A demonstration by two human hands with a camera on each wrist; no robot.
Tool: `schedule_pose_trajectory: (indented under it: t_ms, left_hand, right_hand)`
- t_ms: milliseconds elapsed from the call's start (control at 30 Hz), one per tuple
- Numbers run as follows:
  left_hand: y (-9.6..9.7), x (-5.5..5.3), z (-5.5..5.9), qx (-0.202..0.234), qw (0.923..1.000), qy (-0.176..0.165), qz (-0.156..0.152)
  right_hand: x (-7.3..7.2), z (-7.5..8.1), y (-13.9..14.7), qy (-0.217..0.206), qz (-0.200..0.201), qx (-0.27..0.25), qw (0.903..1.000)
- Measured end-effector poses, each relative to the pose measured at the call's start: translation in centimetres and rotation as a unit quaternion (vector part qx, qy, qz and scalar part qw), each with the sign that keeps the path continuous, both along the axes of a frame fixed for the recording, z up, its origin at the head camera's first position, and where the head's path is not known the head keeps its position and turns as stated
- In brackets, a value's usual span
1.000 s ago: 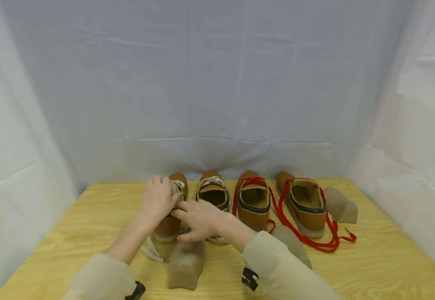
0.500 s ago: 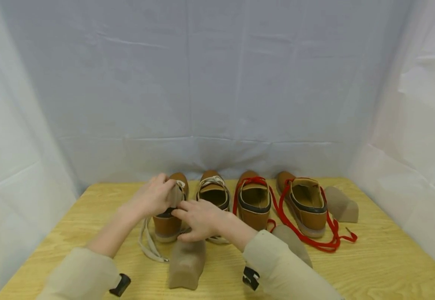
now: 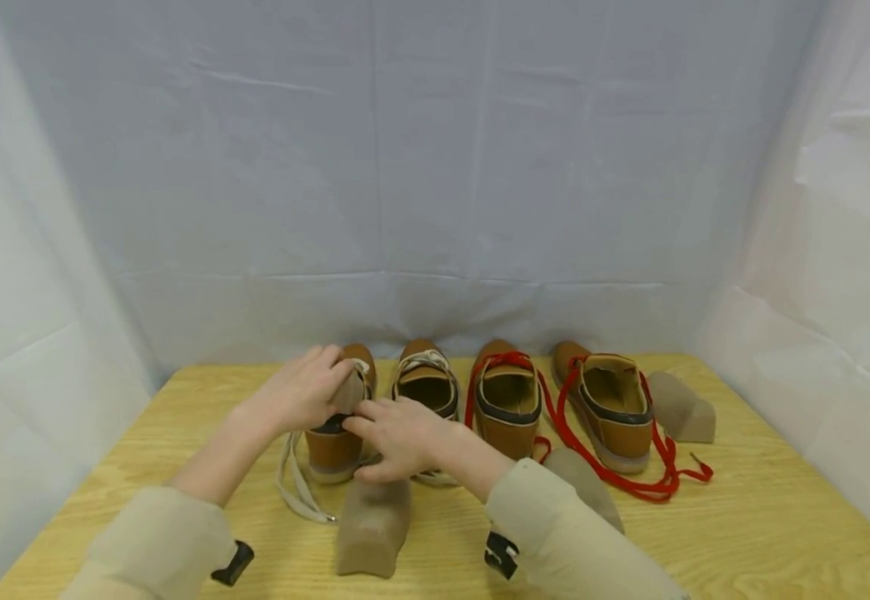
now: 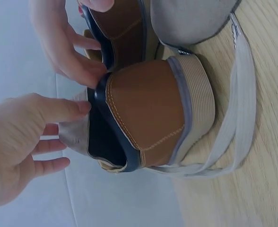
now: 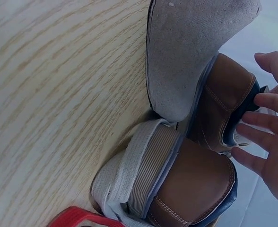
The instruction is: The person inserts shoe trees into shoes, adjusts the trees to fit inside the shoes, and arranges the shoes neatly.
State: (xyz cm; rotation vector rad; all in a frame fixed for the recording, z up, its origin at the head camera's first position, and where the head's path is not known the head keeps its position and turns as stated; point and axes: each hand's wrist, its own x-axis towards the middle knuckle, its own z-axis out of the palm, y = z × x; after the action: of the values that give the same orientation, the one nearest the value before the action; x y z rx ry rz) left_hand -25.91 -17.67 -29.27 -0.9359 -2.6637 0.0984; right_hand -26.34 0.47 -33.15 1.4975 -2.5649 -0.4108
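The leftmost brown shoe [image 3: 333, 454] stands with its heel toward me and its white lace [image 3: 296, 483] trailing on the table. A taupe shoe insert [image 4: 75, 137] sticks up out of its opening. My left hand [image 3: 296, 396] pinches this insert, thumb on one side and fingers on the other; its front part is hidden inside the shoe. With its fingers extended and thumb apart, my right hand [image 3: 405, 437] touches the dark collar [image 4: 101, 90] at the heel. Just below that hand a second taupe insert [image 3: 375, 529] lies on the table.
To the right stand a white-laced shoe [image 3: 423, 392] and two red-laced shoes, one straight [image 3: 506, 433] and one angled [image 3: 622, 442]. Red lace [image 3: 652, 496] loops over the wood. More inserts lie near my right sleeve [image 3: 585, 483] and at far right [image 3: 678, 408]. White cloth [image 3: 435, 208] hangs behind.
My left hand has drawn back and lower toward the left, uncovering more of the insert, the shoe's heel and the white lace. My right hand has stayed in place.
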Motion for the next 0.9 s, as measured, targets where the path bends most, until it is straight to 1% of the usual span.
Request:
schedule_pose_trajectory:
  t_ms: [133,300,567,767,900]
  left_hand:
    - [-0.32,-0.24,0.05,-0.008,0.9999,-0.015,0.0]
    - [-0.5,-0.54,0.08,-0.017,0.9996,-0.023,-0.005]
    - [-0.28,-0.76,-0.33,-0.009,0.9999,0.0,-0.011]
    - [0.01,-0.68,-0.68,-0.024,0.9994,0.023,0.002]
    - [0.19,-0.59,-0.79,-0.021,0.9994,0.024,0.011]
  right_hand:
    - [-0.08,0.01,-0.06,0.003,0.004,-0.003,1.0]
    - [-0.05,0.06,-0.02,0.0,0.011,-0.012,0.9999]
    - [-0.02,0.05,0.01,-0.007,0.007,-0.014,0.9998]
    - [0.0,0.02,0.08,-0.014,0.002,-0.009,0.9999]
    - [-0.03,-0.04,0.12,-0.013,0.002,-0.009,0.9999]
